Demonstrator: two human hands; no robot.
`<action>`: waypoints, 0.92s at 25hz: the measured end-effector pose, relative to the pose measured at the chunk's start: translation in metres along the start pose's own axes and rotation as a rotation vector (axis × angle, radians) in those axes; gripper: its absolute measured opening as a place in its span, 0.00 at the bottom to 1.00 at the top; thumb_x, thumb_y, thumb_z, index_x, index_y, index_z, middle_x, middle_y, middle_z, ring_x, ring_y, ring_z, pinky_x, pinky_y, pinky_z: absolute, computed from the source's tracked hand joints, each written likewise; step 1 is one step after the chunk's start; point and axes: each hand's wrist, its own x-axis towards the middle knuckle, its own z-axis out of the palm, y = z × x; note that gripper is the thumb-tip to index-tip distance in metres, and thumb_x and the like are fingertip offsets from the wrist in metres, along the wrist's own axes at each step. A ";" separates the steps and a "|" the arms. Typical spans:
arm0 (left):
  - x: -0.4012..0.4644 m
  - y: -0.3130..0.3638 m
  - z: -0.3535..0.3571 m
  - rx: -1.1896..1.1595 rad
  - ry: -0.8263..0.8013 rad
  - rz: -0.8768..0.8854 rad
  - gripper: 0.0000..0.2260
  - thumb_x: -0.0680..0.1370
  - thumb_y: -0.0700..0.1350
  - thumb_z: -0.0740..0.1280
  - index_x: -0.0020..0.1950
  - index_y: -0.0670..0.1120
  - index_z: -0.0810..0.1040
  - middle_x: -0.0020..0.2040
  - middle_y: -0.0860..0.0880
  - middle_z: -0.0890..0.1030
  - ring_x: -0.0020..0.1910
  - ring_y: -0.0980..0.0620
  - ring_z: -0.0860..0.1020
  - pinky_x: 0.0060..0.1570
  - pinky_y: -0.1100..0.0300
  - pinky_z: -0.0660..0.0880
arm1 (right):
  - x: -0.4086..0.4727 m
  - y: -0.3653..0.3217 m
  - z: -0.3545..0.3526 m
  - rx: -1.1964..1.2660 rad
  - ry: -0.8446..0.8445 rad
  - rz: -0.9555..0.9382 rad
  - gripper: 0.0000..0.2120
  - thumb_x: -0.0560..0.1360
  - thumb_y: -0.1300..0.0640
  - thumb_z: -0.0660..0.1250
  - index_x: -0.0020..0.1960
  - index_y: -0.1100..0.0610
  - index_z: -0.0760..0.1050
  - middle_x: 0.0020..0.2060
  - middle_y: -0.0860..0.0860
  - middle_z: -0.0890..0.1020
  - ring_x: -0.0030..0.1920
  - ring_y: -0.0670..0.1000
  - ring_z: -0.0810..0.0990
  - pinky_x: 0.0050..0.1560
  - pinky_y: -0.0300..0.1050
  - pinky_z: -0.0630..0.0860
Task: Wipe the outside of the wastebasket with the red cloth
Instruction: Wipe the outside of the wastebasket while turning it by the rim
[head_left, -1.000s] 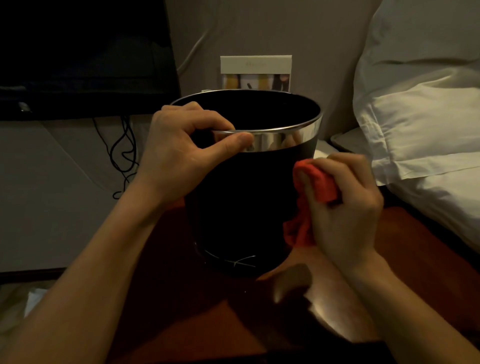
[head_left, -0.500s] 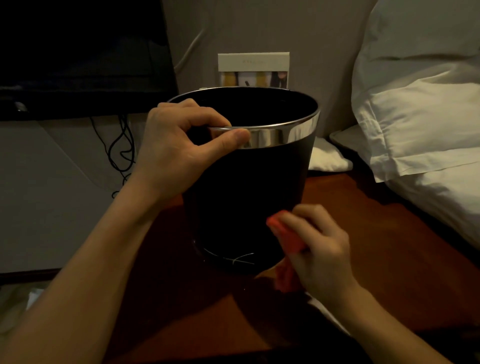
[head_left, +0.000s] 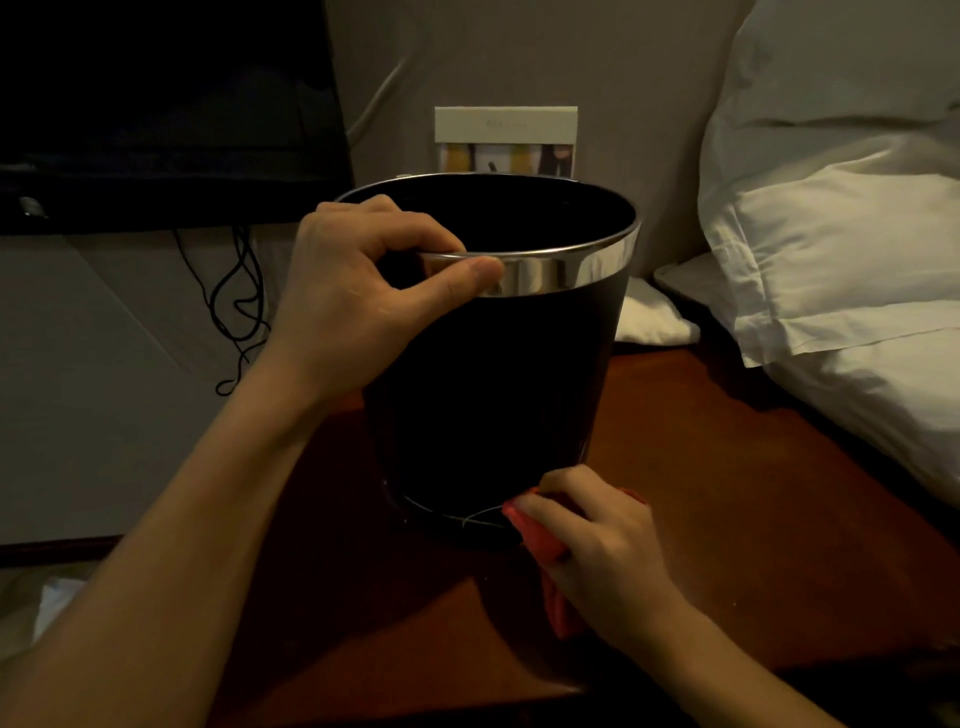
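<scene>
A black wastebasket (head_left: 493, 395) with a shiny metal band round its rim stands upright on a dark wooden table (head_left: 727, 493). My left hand (head_left: 358, 291) grips the near left of the rim, fingers curled inside and thumb along the metal band. The red cloth (head_left: 540, 540) is bunched in my right hand (head_left: 602, 551), which presses it against the basket's lower right side, near the base. Part of the cloth hangs below the hand.
White pillows (head_left: 841, 270) lie along the table's right edge. A small white card (head_left: 506, 137) leans on the wall behind the basket. A dark screen (head_left: 166, 104) and loose black cables (head_left: 239, 306) are at the left. A white folded item (head_left: 649, 317) sits behind the basket.
My right hand has slid the red cloth down the basket's right side, from just under the rim to the base. My left hand has kept its hold on the rim.
</scene>
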 end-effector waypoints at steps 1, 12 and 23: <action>0.000 0.000 -0.001 0.003 -0.001 -0.006 0.03 0.74 0.56 0.70 0.43 0.59 0.78 0.39 0.52 0.80 0.39 0.53 0.77 0.40 0.54 0.73 | 0.005 -0.002 -0.001 -0.003 0.013 -0.005 0.09 0.79 0.54 0.68 0.54 0.59 0.82 0.53 0.52 0.80 0.49 0.51 0.80 0.39 0.45 0.81; -0.002 -0.002 0.000 0.012 0.005 -0.011 0.07 0.73 0.56 0.70 0.43 0.54 0.80 0.38 0.49 0.80 0.39 0.53 0.76 0.42 0.59 0.71 | 0.023 -0.015 -0.007 -0.041 0.061 0.007 0.08 0.75 0.57 0.73 0.52 0.59 0.83 0.49 0.53 0.78 0.44 0.53 0.79 0.36 0.48 0.78; 0.001 -0.006 -0.005 -0.109 0.012 -0.056 0.05 0.73 0.57 0.70 0.40 0.57 0.79 0.40 0.48 0.80 0.39 0.51 0.78 0.40 0.52 0.74 | 0.020 -0.010 -0.006 0.026 0.103 0.049 0.09 0.78 0.54 0.71 0.52 0.60 0.84 0.50 0.52 0.79 0.44 0.51 0.80 0.38 0.46 0.78</action>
